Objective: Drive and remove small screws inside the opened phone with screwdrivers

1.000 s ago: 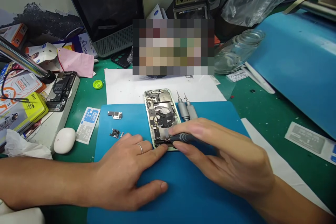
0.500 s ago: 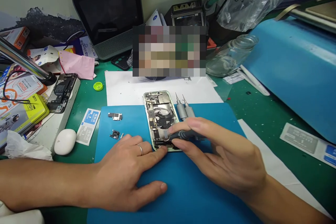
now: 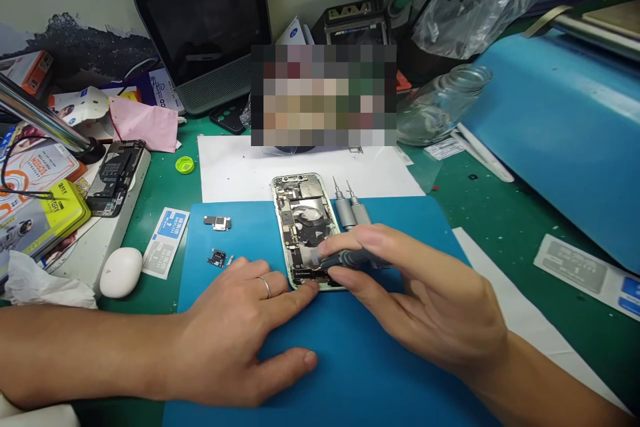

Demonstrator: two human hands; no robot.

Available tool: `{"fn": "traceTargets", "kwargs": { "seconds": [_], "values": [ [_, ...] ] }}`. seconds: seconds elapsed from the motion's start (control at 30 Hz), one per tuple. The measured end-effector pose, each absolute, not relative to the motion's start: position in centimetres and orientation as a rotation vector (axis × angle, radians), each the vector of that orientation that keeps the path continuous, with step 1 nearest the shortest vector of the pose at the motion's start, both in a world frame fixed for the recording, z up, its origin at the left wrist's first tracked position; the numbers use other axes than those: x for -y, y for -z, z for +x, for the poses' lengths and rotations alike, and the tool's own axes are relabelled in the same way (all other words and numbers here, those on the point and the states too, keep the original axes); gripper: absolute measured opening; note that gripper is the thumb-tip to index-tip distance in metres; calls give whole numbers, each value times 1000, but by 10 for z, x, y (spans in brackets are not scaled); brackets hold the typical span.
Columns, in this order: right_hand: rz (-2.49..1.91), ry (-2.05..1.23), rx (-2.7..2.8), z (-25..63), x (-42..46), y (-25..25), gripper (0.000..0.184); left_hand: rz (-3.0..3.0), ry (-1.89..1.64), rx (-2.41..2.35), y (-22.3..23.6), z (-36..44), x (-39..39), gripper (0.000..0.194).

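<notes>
An opened phone [image 3: 303,220] with its boards and parts exposed lies on a blue work mat [image 3: 350,360]. My left hand [image 3: 240,327] lies flat on the mat, a ring on one finger, its fingertips pressing the phone's near left corner. My right hand [image 3: 430,293] grips a dark screwdriver [image 3: 350,258] between thumb and fingers, with the tip down in the phone's lower end. Two grey screwdrivers [image 3: 350,209] lie side by side just right of the phone. Two small removed parts [image 3: 218,222] [image 3: 219,257] sit on the mat to the left.
A white sheet [image 3: 240,167] lies behind the mat, then a dark screen [image 3: 210,20] and a glass jar [image 3: 440,107]. At left are another opened phone [image 3: 115,177], a white earbud case [image 3: 121,271], a yellow tin [image 3: 50,213] and a green cap [image 3: 185,164]. A large blue sheet [image 3: 565,127] rises at right.
Almost nothing: my right hand with the screwdriver shifted slightly up along the phone's lower end, and the view drifted a little. My left hand stayed put.
</notes>
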State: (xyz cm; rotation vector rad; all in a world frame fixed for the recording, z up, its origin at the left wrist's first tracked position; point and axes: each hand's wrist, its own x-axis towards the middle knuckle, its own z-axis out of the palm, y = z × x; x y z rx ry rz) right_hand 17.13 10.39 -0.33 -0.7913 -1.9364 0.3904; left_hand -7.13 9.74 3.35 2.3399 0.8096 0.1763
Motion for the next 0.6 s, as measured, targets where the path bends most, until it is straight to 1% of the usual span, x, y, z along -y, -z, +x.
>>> {"fn": "traceTargets", "kwargs": {
  "seconds": [0.2,0.4,0.6],
  "values": [
    [-775,-419,1924,171,-106,2,70,2353,-194,-797,-34,-71,-99,50],
    [-801,-452,1896,171,-104,4,74,2349,-216,-794,-34,-71,-98,50],
    [-746,-351,1941,170,-106,4,78,2336,-216,-789,-34,-71,-97,50]
  ]
}}
